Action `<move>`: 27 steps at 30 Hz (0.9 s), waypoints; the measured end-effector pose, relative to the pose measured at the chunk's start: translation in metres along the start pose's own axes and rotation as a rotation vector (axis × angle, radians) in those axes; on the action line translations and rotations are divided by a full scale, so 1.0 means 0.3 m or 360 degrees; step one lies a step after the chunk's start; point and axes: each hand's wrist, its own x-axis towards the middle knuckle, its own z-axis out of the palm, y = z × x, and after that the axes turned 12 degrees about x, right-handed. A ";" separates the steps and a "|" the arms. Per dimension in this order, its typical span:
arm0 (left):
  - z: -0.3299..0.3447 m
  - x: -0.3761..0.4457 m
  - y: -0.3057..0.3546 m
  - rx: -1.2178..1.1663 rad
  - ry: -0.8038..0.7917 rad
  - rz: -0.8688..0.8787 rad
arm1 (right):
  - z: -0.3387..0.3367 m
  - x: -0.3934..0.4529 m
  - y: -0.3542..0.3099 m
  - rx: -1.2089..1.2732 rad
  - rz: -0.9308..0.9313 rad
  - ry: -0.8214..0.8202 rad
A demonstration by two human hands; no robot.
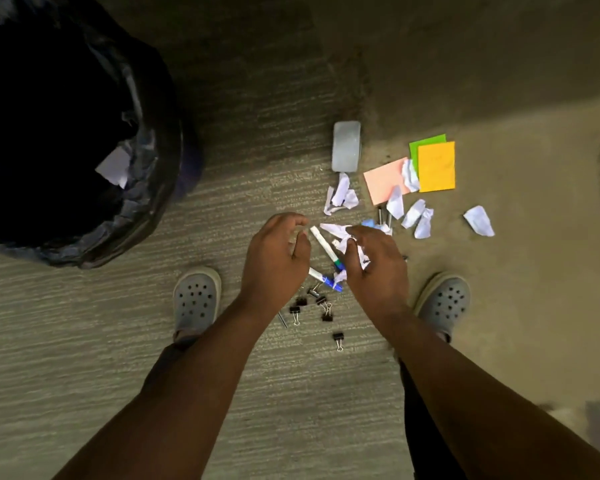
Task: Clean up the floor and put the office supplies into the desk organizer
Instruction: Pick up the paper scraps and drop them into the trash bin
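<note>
My right hand (374, 268) grips crumpled white paper scraps (347, 242) just above the carpet. My left hand (274, 258) hovers beside it with fingers loosely curled and holds nothing. Between the hands lies a white marker with a green cap (323, 244); a blue-capped marker (326, 279) lies below it. Several black binder clips (321, 310) are scattered near my wrists. More paper scraps (342, 195) lie ahead, with pink (383, 183), green (426, 142) and orange sticky notes (436, 167) to the right.
A bin lined with a black bag (153, 188) stands at the left, a white paper inside it. A clear plastic container (346, 145) lies on the carpet ahead. My two grey clogs (196, 299) (444, 303) flank the mess.
</note>
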 end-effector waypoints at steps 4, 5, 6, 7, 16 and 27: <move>0.155 0.051 -0.054 0.0358 -0.0328 -0.0077 | -0.036 -0.055 0.187 -0.0306 0.0194 -0.0450; 0.188 0.068 -0.068 0.0421 -0.0398 -0.0095 | -0.036 -0.060 0.216 -0.0386 0.0222 -0.0609; 0.219 0.088 -0.080 0.0465 -0.0443 -0.0106 | -0.034 -0.062 0.239 -0.0480 0.0245 -0.0764; 0.248 0.109 -0.092 0.0504 -0.0467 -0.0110 | -0.026 -0.061 0.263 -0.0571 0.0268 -0.0892; 0.459 0.315 -0.147 0.1190 -0.0684 0.0446 | 0.120 0.045 0.443 -0.0933 0.0236 -0.1140; 0.585 0.382 -0.211 0.1303 -0.0503 0.0623 | 0.202 0.112 0.496 -0.0838 0.0008 -0.1099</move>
